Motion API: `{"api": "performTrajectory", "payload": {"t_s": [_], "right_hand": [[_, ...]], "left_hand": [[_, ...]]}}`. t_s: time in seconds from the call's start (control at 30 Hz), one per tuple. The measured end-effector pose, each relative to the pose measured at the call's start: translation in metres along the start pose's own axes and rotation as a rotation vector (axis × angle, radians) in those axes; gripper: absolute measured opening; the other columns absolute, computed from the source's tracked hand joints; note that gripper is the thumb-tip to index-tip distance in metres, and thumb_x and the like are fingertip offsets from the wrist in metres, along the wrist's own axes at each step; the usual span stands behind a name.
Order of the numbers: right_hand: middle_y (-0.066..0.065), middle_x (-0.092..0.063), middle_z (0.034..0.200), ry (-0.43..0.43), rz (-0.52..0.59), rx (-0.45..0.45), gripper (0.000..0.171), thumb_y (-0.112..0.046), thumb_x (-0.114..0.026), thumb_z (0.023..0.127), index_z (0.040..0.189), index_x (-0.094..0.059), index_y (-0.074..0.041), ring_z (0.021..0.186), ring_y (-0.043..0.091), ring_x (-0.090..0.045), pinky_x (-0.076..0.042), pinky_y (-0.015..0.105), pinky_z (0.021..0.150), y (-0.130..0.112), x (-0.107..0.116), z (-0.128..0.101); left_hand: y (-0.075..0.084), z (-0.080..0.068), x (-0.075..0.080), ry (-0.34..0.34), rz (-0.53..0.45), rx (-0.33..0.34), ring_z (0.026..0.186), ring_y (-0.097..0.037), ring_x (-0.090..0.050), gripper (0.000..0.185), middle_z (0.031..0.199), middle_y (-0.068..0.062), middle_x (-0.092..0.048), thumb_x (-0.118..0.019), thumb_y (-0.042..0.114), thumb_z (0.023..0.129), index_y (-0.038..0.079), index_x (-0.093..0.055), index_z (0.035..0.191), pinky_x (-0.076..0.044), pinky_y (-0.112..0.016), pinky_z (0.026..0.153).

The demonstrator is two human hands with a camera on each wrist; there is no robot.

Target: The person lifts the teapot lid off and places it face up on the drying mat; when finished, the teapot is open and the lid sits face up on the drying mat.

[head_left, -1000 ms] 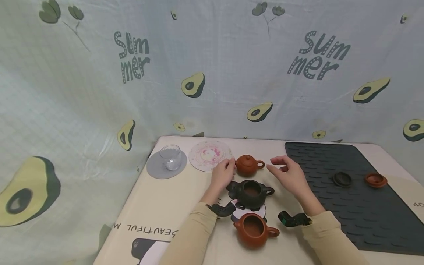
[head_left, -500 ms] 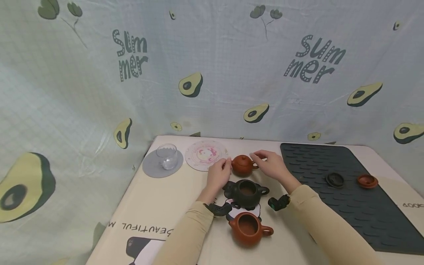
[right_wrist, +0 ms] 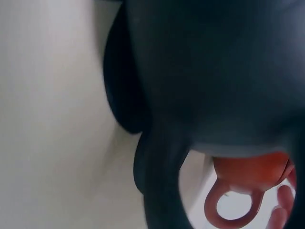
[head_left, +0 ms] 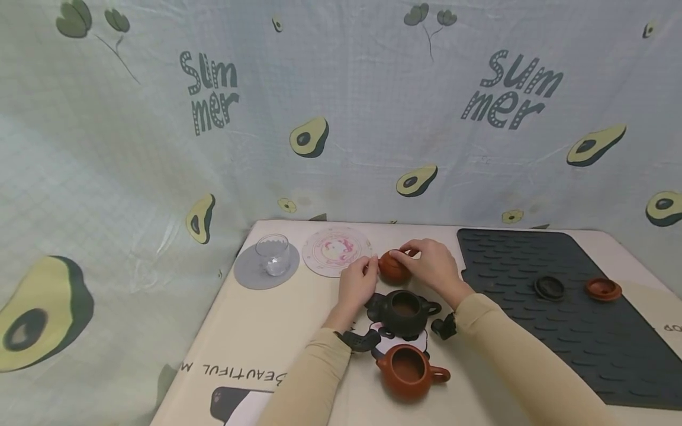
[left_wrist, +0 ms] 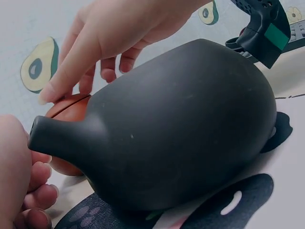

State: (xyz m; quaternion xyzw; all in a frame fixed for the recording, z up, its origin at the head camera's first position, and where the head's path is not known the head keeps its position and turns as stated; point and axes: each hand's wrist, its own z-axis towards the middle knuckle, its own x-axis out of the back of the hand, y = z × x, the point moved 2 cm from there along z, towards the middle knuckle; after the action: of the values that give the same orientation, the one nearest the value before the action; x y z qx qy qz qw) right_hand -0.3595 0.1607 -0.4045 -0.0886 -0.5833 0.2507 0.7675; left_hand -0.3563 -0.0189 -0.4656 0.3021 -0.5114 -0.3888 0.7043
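My right grip (head_left: 433,266) is curled over the lid of the small red pot (head_left: 393,269), fingertips pinching at its top. My left grip (head_left: 358,281) touches that pot's left side with loosely bent fingers, clasping nothing. The pot stands on the desk (head_left: 256,331), just behind the black pot (head_left: 404,310); an open red pot (head_left: 409,371) sits nearest me. Printed on the desk I read "BEAUTIFUL"; the backdrop (head_left: 341,106) says "Summer".

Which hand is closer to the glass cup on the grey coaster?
Left. The left hand lies right of the glass cup, past the pink coaster; the right hand is farther right, over the small red teapot.
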Motion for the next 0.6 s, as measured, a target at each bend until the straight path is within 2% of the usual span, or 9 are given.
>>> {"api": "performTrajectory", "payload": {"t_s": [0.2, 0.47, 0.6], "right_hand": [[0.009, -0.073, 0.098, 0.043, 0.041, 0.021, 0.033, -0.040, -0.078, 0.092, 0.105, -0.080, -0.010, 0.091, 0.028, -0.064, -0.053, 0.045, 0.078, -0.0033, -0.0005, -0.0002], [0.009, -0.073, 0.100, 0.036, 0.045, 0.005, 0.032, -0.038, -0.076, 0.093, 0.107, -0.080, -0.010, 0.091, 0.027, -0.063, -0.053, 0.044, 0.078, -0.0061, -0.0015, -0.0010], [0.009, -0.072, 0.100, 0.038, 0.046, -0.003, 0.031, -0.037, -0.076, 0.094, 0.107, -0.080, -0.010, 0.089, 0.026, -0.062, -0.054, 0.042, 0.075, -0.0059, -0.0011, -0.0030]], "left_hand": [[0.0009, 0.0010, 0.0001, 0.006, -0.010, -0.002, 0.066, -0.015, -0.056, 0.037, 0.065, 0.005, -0.060, -0.052, 0.033, 0.107, 0.013, -0.068, 0.082, -0.042, -0.032, 0.065], [0.0000, 0.0015, 0.0009, 0.049, 0.006, 0.011, 0.060, -0.016, -0.047, 0.035, 0.063, 0.003, -0.052, -0.054, 0.034, 0.106, 0.012, -0.069, 0.084, -0.037, -0.031, 0.059], [0.0006, 0.0011, -0.0011, 0.043, 0.009, 0.025, 0.060, -0.016, -0.046, 0.036, 0.064, 0.002, -0.050, -0.053, 0.036, 0.106, 0.011, -0.069, 0.086, -0.036, -0.032, 0.059]]}}
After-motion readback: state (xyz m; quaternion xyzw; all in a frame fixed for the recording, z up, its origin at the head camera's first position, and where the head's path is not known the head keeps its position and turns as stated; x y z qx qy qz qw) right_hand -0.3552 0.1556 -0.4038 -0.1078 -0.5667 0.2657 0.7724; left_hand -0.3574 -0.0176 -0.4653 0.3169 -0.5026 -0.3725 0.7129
